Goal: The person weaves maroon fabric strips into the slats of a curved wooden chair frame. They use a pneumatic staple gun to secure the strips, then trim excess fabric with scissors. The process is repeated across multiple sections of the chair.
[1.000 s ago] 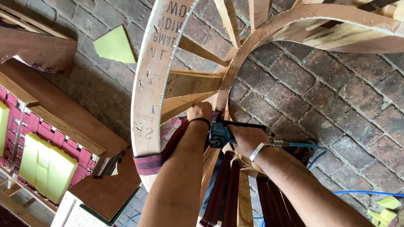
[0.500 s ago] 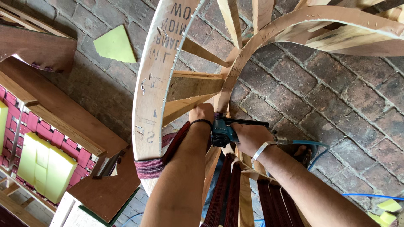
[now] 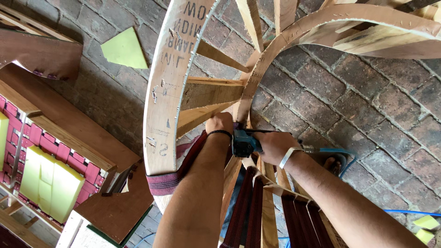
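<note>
A curved wooden frame (image 3: 167,87) of plywood arcs and slats stands on the brick floor below me. Dark red webbing straps (image 3: 250,211) run across its lower part, and one strap wraps over the arc's edge (image 3: 161,181). My left hand (image 3: 219,123) presses on the wood and strap where the two arcs meet. My right hand (image 3: 272,146) grips a blue pneumatic stapler (image 3: 243,141), its nose against that same joint. A blue air hose (image 3: 337,151) trails from the tool to the right.
At left lie wooden boards (image 3: 64,119), a second frame with red webbing (image 3: 50,149) and yellow-green foam blocks (image 3: 48,183). A foam triangle (image 3: 124,48) rests on the bricks. Small foam scraps (image 3: 425,225) lie at the lower right.
The view has shifted slightly. Both hands and the stapler stay at the joint, moving only a little.
</note>
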